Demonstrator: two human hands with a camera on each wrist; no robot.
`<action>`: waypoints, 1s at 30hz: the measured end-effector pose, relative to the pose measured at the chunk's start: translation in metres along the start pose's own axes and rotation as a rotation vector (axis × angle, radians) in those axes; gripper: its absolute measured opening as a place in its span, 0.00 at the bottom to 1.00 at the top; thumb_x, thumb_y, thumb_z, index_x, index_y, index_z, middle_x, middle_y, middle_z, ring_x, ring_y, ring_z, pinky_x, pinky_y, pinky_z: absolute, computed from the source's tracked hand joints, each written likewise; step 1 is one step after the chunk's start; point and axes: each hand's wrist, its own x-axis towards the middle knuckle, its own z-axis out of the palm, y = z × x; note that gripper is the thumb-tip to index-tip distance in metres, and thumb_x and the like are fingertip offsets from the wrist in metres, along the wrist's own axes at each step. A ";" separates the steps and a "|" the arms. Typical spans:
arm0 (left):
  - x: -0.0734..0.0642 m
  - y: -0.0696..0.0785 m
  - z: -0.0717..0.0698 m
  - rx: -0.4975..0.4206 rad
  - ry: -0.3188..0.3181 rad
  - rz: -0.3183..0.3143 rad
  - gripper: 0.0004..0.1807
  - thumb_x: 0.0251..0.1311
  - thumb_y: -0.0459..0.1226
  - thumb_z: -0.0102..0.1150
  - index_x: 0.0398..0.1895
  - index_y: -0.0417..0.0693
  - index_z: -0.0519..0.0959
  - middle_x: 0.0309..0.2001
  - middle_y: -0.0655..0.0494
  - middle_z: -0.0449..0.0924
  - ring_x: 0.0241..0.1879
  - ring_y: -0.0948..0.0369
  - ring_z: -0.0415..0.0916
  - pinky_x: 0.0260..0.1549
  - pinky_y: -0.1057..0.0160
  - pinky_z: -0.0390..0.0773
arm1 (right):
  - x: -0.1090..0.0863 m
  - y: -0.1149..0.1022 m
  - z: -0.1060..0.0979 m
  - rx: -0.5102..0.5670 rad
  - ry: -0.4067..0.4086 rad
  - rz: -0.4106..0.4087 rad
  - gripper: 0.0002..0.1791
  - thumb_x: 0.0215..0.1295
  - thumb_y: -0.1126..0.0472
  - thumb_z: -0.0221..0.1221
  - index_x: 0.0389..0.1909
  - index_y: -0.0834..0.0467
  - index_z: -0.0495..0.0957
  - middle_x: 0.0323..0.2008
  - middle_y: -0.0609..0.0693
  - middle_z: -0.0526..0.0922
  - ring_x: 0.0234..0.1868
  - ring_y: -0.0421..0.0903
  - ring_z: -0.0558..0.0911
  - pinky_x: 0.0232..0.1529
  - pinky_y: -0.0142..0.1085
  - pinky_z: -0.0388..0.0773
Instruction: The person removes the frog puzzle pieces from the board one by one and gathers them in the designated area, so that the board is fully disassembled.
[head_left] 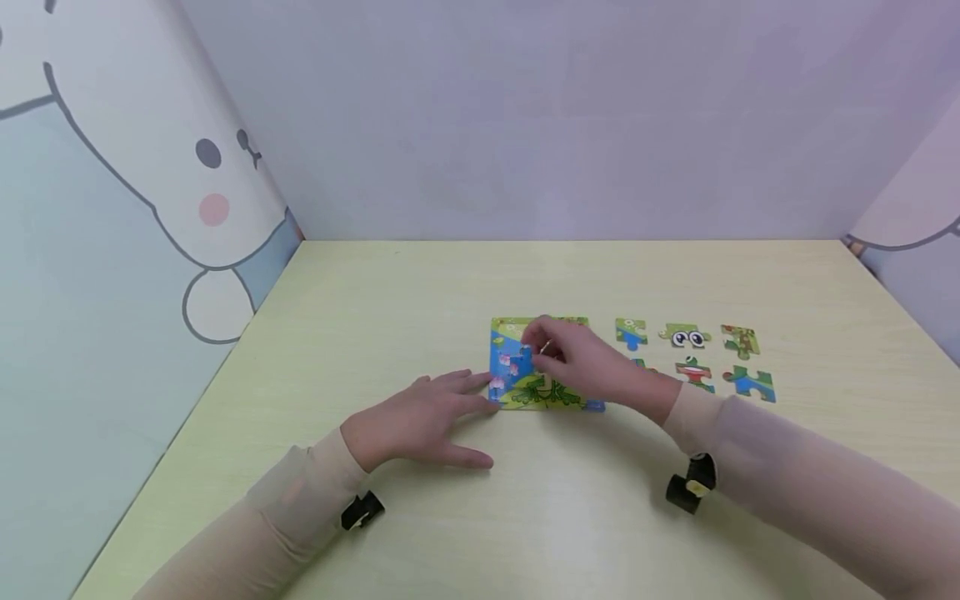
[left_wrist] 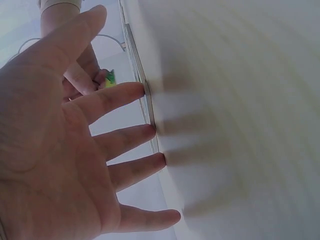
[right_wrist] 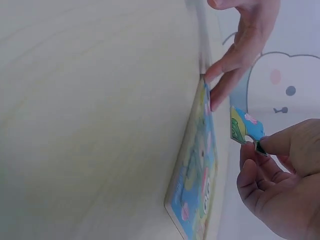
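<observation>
A frog-picture puzzle board [head_left: 551,395] lies flat on the table, its picture partly hidden by my right hand [head_left: 581,358]. Between thumb and fingers that hand pinches a blue and green puzzle piece [right_wrist: 245,124], which is lifted above the board in the right wrist view. My left hand [head_left: 423,421] is spread with straight fingers, its fingertips at the board's left edge. In the left wrist view the left palm [left_wrist: 55,160] shows with nothing held in it.
Several loose puzzle pieces lie right of the board, among them one with two big eyes [head_left: 686,337], a red-mouthed one [head_left: 695,374] and a blue and green one [head_left: 752,383]. Walls with cartoon drawings border the pale wooden table [head_left: 375,308].
</observation>
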 end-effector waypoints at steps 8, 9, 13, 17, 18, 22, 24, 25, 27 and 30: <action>0.001 0.000 0.000 0.021 0.001 0.002 0.38 0.62 0.63 0.67 0.72 0.59 0.77 0.83 0.53 0.59 0.82 0.44 0.54 0.69 0.25 0.61 | -0.036 0.019 -0.046 0.018 0.028 0.078 0.16 0.79 0.64 0.55 0.63 0.63 0.72 0.51 0.57 0.83 0.45 0.46 0.85 0.46 0.38 0.82; 0.001 0.001 0.000 0.022 0.001 0.001 0.38 0.62 0.63 0.67 0.72 0.59 0.77 0.83 0.53 0.59 0.82 0.45 0.53 0.69 0.25 0.61 | -0.041 0.023 -0.050 0.013 0.023 0.086 0.17 0.79 0.64 0.55 0.63 0.64 0.72 0.51 0.58 0.82 0.45 0.45 0.85 0.44 0.38 0.82; 0.002 0.001 -0.001 0.021 0.002 0.001 0.38 0.62 0.63 0.68 0.72 0.59 0.77 0.83 0.52 0.59 0.82 0.45 0.54 0.69 0.25 0.61 | -0.060 0.038 -0.060 0.012 -0.022 0.129 0.16 0.79 0.65 0.55 0.62 0.65 0.71 0.49 0.57 0.82 0.42 0.44 0.85 0.42 0.38 0.83; 0.002 0.002 -0.002 0.025 -0.001 -0.003 0.38 0.62 0.63 0.68 0.72 0.58 0.77 0.83 0.52 0.59 0.82 0.45 0.54 0.69 0.26 0.62 | -0.074 0.048 -0.059 0.033 -0.077 0.185 0.15 0.78 0.66 0.55 0.60 0.66 0.71 0.46 0.55 0.81 0.40 0.45 0.83 0.39 0.35 0.82; 0.002 0.003 -0.002 0.027 -0.001 -0.004 0.38 0.62 0.63 0.68 0.72 0.58 0.77 0.83 0.52 0.59 0.82 0.45 0.54 0.69 0.26 0.62 | -0.077 0.050 -0.058 0.031 -0.086 0.199 0.15 0.78 0.66 0.56 0.60 0.65 0.72 0.46 0.55 0.81 0.40 0.45 0.83 0.38 0.34 0.81; 0.003 0.002 -0.002 0.026 -0.002 -0.006 0.38 0.62 0.62 0.68 0.72 0.58 0.77 0.82 0.52 0.60 0.82 0.46 0.54 0.69 0.26 0.62 | -0.086 0.056 -0.054 -0.003 -0.090 0.227 0.14 0.77 0.65 0.58 0.59 0.63 0.74 0.46 0.53 0.81 0.42 0.46 0.80 0.38 0.31 0.80; 0.003 0.002 -0.002 0.025 -0.003 -0.006 0.38 0.62 0.62 0.68 0.72 0.57 0.77 0.82 0.52 0.60 0.82 0.46 0.55 0.69 0.26 0.62 | -0.090 0.058 -0.052 -0.026 -0.082 0.231 0.14 0.77 0.64 0.58 0.59 0.62 0.75 0.46 0.52 0.82 0.44 0.46 0.79 0.39 0.30 0.80; 0.003 0.002 -0.002 0.023 -0.005 -0.008 0.38 0.62 0.62 0.68 0.72 0.58 0.77 0.82 0.52 0.60 0.82 0.46 0.55 0.69 0.26 0.62 | -0.091 0.060 -0.051 -0.038 -0.076 0.227 0.14 0.76 0.64 0.59 0.58 0.62 0.75 0.46 0.52 0.82 0.44 0.46 0.79 0.39 0.30 0.80; 0.003 0.002 -0.002 0.024 -0.006 -0.009 0.38 0.62 0.62 0.68 0.72 0.58 0.77 0.82 0.52 0.60 0.82 0.46 0.55 0.69 0.26 0.62 | -0.094 0.062 -0.049 -0.069 -0.063 0.218 0.13 0.76 0.64 0.60 0.57 0.62 0.76 0.45 0.51 0.83 0.45 0.46 0.79 0.40 0.29 0.80; 0.003 0.002 -0.002 0.026 -0.005 -0.005 0.38 0.62 0.63 0.68 0.72 0.58 0.77 0.82 0.52 0.60 0.82 0.46 0.55 0.69 0.26 0.62 | -0.098 0.063 -0.047 -0.132 -0.040 0.185 0.13 0.74 0.66 0.61 0.55 0.62 0.77 0.44 0.50 0.85 0.44 0.45 0.81 0.41 0.30 0.81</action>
